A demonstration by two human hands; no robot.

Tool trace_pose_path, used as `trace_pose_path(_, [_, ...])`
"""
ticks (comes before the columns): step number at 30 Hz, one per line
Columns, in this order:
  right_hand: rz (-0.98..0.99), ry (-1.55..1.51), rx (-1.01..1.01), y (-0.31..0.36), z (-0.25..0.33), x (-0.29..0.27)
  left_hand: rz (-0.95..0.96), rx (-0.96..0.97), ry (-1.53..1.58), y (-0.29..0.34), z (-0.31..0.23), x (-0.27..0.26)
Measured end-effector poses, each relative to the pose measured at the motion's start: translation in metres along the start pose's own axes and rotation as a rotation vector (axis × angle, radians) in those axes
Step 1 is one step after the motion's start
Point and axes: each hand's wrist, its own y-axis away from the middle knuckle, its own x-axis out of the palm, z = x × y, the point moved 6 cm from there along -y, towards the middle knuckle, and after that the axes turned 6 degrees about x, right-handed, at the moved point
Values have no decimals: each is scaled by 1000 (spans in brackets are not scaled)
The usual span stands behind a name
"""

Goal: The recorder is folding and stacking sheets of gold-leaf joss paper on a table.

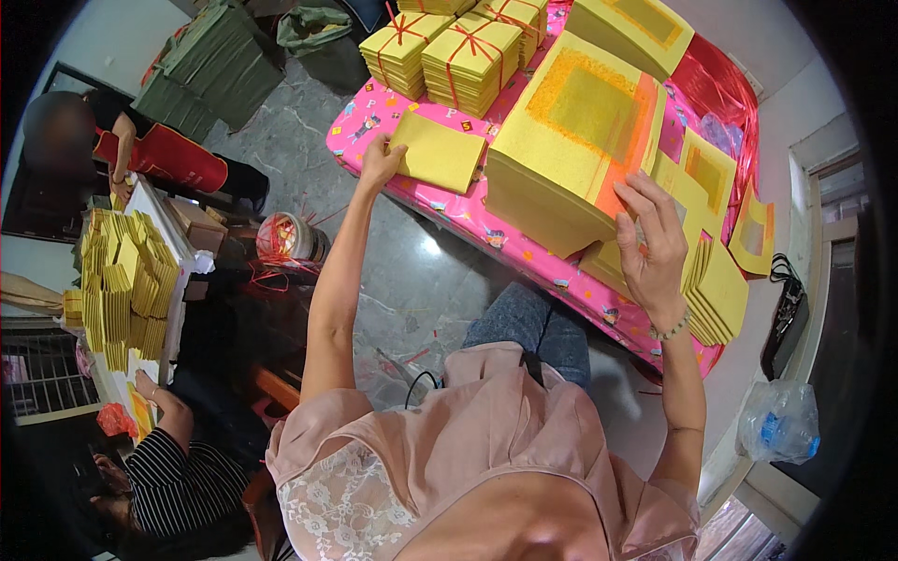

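Note:
My left hand (381,162) pinches the left edge of a folded yellow paper packet (438,152), which lies flat near the edge of the pink table. Beside it stands a tall stack of yellow paper sheets (561,140), whose top sheet has a gold square and an orange band. My right hand (650,245) is at the stack's right side, fingertips at the orange band, fingers extended and apart. Under and behind that hand, more folded yellow papers (716,297) lean in a row. Bundles of yellow paper tied with red string (470,64) stand beyond the packet.
The pink patterned tablecloth (552,266) covers the table. Red glossy wrapping (725,103) lies at its far right. Two people work at a white table (173,234) on the left, stacked with yellow packets (131,280). A bucket (292,238) with red string stands on the grey floor.

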Motion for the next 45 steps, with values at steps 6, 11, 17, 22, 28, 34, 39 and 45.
trace_pose_path(6, [-4,27,8,2,-2,0,-84,73,-288,3,-17,2])
trace_pose_path(11, [-5,22,-12,1,1,-1,-14,-8,-101,-1,0,-9])
trace_pose_path(17, [-25,33,6,2,-4,-2,-136,152,-483,0,-22,3])
trace_pose_path(22, [-20,36,-16,0,-2,-6,-100,51,-794,9,-35,4])
trace_pose_path(28, [-73,4,-53,-6,5,-8,-348,404,-560,17,-80,-22])
trace_pose_path(34, [-74,-231,52,-9,-4,-16,-44,628,65,50,-247,21])
trace_pose_path(39, [-51,-361,105,-14,-4,-10,262,1034,-95,108,-344,42])
trace_pose_path(45, [47,-525,278,-13,-18,1,416,1024,-197,114,-345,71])
